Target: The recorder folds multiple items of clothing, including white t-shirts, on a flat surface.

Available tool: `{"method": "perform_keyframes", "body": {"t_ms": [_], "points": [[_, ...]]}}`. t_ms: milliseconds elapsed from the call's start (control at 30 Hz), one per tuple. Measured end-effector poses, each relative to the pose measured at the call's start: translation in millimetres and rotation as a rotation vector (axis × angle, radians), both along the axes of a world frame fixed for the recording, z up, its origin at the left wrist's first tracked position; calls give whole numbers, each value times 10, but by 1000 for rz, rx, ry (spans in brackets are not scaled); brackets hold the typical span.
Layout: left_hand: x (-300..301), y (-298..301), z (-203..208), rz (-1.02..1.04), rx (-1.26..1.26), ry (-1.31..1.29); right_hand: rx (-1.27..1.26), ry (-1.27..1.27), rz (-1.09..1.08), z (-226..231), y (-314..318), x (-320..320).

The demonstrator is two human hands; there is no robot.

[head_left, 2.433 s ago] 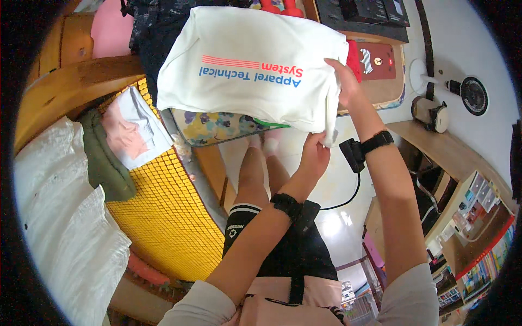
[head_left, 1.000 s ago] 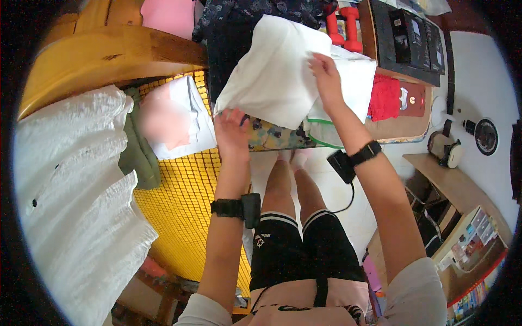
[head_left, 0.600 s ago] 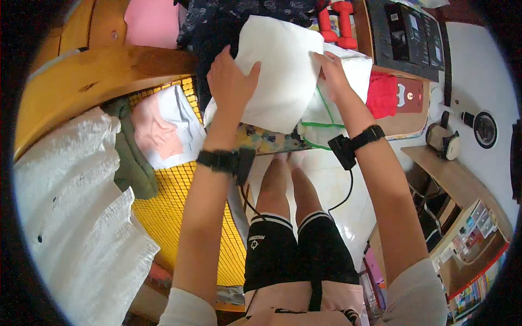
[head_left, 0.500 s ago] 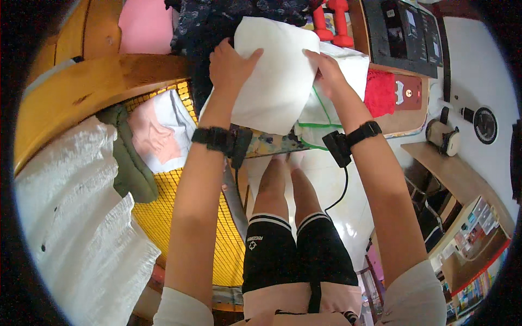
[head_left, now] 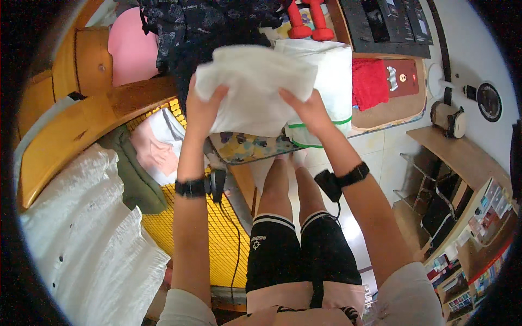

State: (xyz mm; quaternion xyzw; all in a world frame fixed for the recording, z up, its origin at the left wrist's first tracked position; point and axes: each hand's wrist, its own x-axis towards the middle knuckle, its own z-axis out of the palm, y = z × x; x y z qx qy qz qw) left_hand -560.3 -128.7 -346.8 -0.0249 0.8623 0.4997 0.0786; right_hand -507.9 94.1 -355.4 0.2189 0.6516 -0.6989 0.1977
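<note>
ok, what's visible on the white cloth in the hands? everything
The white cloth looks soft and matte, plain on its visible face, folded into a rough, slightly creased rectangle; its far edge is blurred. The left hand grips its left side, the right hand its right. Contact with the floral surface beneath can't be told.

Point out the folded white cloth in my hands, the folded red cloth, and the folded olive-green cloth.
Folded white cloth (head_left: pixel 253 95): head view, middle of its upper face.
Folded red cloth (head_left: pixel 370 84): head view, middle of its top.
Folded olive-green cloth (head_left: pixel 140 182): head view, middle of its visible part.
</note>
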Motion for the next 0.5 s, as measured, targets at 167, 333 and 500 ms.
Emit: {"method": "perform_keyframes", "body": {"t_ms": [167, 333, 500], "points": [[1023, -208, 303, -311, -269, 348, 168, 461, 220, 42, 218, 754], [1908, -217, 473, -101, -148, 116, 42, 167, 289, 692, 472, 1232], [1507, 447, 799, -178, -86, 223, 255, 287, 207, 1132, 940, 1199]]}}
